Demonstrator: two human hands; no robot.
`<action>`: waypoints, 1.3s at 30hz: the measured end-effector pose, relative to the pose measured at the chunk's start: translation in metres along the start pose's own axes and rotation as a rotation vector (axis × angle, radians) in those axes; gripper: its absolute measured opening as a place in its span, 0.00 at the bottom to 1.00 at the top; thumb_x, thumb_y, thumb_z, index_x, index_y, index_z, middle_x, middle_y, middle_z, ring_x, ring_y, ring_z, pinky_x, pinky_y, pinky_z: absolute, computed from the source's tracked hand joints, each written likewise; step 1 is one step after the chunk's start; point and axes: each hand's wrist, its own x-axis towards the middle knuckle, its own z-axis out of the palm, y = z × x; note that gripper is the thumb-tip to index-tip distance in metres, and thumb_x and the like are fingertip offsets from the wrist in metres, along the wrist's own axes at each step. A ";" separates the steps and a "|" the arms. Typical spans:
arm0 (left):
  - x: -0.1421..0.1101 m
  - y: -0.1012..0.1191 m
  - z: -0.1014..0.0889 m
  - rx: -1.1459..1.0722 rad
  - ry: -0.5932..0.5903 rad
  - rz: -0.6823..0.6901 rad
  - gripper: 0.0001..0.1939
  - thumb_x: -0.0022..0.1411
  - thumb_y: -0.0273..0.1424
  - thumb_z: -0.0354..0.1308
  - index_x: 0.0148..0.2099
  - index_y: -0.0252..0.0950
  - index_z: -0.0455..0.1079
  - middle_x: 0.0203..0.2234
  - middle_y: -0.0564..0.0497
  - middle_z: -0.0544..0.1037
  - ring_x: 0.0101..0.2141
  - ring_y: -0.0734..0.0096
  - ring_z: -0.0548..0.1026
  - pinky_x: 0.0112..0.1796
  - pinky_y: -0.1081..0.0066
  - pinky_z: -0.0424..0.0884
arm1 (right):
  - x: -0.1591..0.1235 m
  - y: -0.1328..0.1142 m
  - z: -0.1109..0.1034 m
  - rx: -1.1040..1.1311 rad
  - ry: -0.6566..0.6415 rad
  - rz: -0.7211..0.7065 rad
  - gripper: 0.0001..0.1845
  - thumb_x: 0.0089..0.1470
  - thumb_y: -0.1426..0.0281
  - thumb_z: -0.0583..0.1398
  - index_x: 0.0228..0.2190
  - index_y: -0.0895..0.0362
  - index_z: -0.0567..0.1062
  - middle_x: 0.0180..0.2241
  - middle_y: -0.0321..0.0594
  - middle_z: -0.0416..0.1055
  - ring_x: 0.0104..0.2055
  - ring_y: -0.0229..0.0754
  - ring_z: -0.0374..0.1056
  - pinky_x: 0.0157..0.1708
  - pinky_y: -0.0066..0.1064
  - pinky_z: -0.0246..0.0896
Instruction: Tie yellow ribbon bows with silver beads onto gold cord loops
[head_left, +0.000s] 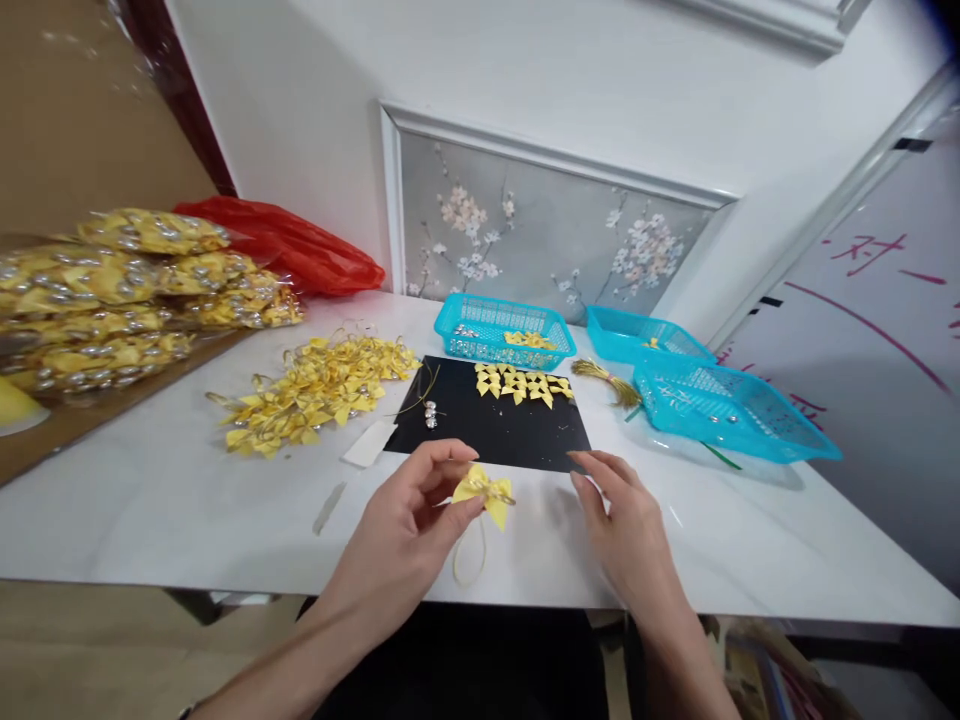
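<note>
A yellow ribbon bow (pixel 491 490) is pinched between the thumb and fingers of my left hand (pixel 409 520), just above the table's front part. From it hangs a thin cord loop (pixel 469 583). My right hand (pixel 630 525) is to the right of the bow, apart from it, its thumb and forefinger spread with nothing between them. Beyond both hands lies a black mat (pixel 517 440). On the mat are rows of yellow bows (pixel 521 383), a few silver beads (pixel 430 414) and a loose gold cord (pixel 420 398).
To the left is a heap of finished-looking bows (pixel 315 395), with stacked bagged bows (pixel 112 290) and a red bag (pixel 292 245) behind. Blue baskets (pixel 502 310) stand at the back and right (pixel 750 440). A cord bundle (pixel 611 382) and a white card (pixel 370 443) flank the mat.
</note>
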 end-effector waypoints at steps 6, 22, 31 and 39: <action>-0.001 -0.013 -0.004 0.491 0.172 0.504 0.10 0.63 0.23 0.56 0.45 0.42 0.70 0.36 0.53 0.81 0.35 0.71 0.80 0.38 0.74 0.77 | -0.025 -0.067 -0.022 0.831 -0.366 0.116 0.17 0.65 0.56 0.48 0.38 0.54 0.68 0.35 0.40 0.71 0.32 0.39 0.71 0.26 0.29 0.71; -0.019 0.001 0.003 0.308 0.110 0.406 0.13 0.61 0.24 0.57 0.43 0.46 0.77 0.38 0.50 0.80 0.40 0.63 0.77 0.45 0.67 0.73 | -0.027 -0.081 -0.009 0.650 -0.222 -0.089 0.15 0.64 0.67 0.53 0.25 0.55 0.69 0.32 0.38 0.66 0.35 0.38 0.65 0.33 0.27 0.62; -0.021 0.011 0.006 -0.327 -0.012 -0.271 0.17 0.55 0.33 0.67 0.45 0.43 0.66 0.31 0.56 0.77 0.34 0.70 0.75 0.37 0.72 0.72 | -0.027 -0.082 -0.009 0.728 -0.217 -0.055 0.14 0.62 0.67 0.56 0.26 0.54 0.76 0.33 0.38 0.66 0.37 0.38 0.64 0.35 0.26 0.62; -0.014 0.009 0.006 -0.412 -0.098 -0.341 0.18 0.56 0.33 0.67 0.48 0.40 0.66 0.26 0.58 0.75 0.29 0.74 0.71 0.36 0.72 0.68 | -0.030 -0.073 0.004 0.826 -0.267 0.050 0.14 0.62 0.64 0.57 0.28 0.54 0.79 0.35 0.38 0.64 0.37 0.39 0.64 0.35 0.27 0.63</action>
